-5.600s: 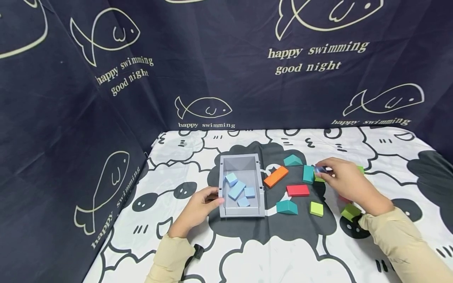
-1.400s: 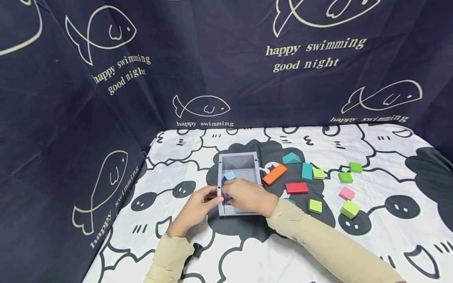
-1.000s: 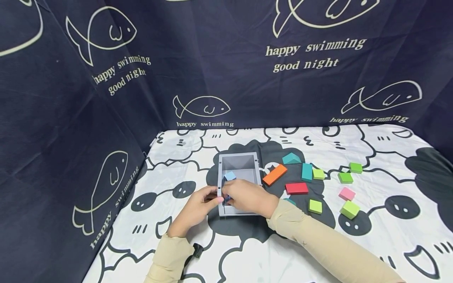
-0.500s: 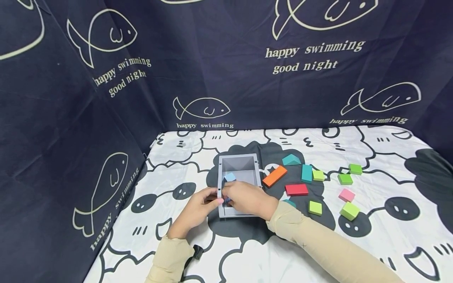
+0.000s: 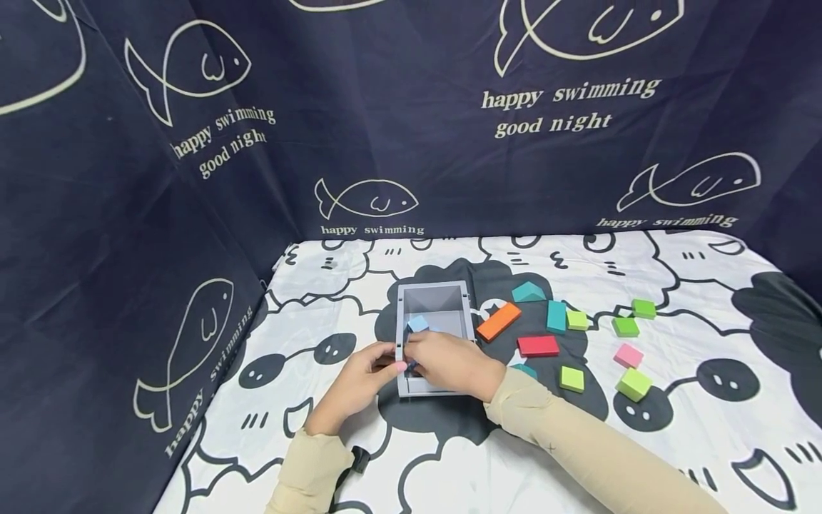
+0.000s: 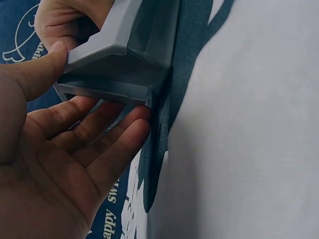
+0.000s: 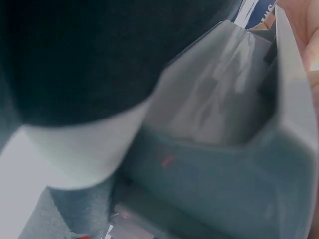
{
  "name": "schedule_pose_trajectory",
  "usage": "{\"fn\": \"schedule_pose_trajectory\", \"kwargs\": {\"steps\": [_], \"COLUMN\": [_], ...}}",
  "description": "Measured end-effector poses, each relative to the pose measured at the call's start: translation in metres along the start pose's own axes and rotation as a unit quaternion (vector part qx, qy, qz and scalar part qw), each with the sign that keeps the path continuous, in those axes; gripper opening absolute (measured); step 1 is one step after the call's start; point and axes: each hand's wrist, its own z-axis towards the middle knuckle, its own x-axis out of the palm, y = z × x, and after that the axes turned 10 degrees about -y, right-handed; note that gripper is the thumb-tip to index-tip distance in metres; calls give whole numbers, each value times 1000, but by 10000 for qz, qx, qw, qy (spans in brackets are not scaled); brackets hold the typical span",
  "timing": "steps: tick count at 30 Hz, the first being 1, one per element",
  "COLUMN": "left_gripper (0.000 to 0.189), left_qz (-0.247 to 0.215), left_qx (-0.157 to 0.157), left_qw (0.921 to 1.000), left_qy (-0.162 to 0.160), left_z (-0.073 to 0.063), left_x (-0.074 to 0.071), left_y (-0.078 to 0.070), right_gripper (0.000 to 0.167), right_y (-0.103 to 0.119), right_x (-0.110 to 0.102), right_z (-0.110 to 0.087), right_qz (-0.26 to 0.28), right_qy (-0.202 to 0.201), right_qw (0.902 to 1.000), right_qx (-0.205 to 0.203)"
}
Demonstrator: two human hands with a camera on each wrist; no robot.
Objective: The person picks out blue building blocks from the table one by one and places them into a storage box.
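A grey open box [image 5: 437,386] stands on the patterned cloth in the head view. My left hand [image 5: 359,378] grips its left wall; in the left wrist view the thumb [image 6: 47,67] presses the rim while the fingers reach beneath the edge. My right hand [image 5: 449,363] is down inside the box, fingers curled round a small dark blue block [image 5: 412,365] close by the left wall, mostly hidden. A light blue block [image 5: 418,323] lies just beyond those fingers. The right hand covers most of the box floor. In the right wrist view the box [image 7: 214,104] fills much of the picture.
Right of the box lie an orange block [image 5: 499,322], a red block [image 5: 539,346], a teal block [image 5: 556,316], a teal wedge [image 5: 529,292], a pink block [image 5: 628,355] and several green blocks [image 5: 634,384]. Dark fabric [image 5: 449,143] with fish drawings hangs behind.
Since the oldest frame, my right hand has brought the dark blue block from the right-hand blocks into the box. My left hand has kept its grip. In the last second both hands have barely moved.
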Motion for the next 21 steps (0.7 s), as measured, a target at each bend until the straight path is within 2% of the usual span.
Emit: {"fn": "schedule_pose_trajectory", "kwargs": {"steps": [14, 21], "left_gripper": [34, 37], "left_qz": [49, 172], "left_qx": [116, 177], "left_qw": [9999, 9997], "left_qy": [5, 9], "left_z": [0, 1], "left_x": [-1, 0], "left_y": [3, 0], "right_gripper": [3, 11], "right_y": [1, -1], "right_x": [-7, -9], "right_z": [-2, -6], "right_qz": [412, 841], "right_qy": [-18, -453], "right_qw": [9991, 9949], "right_qx": [-43, -328]}}
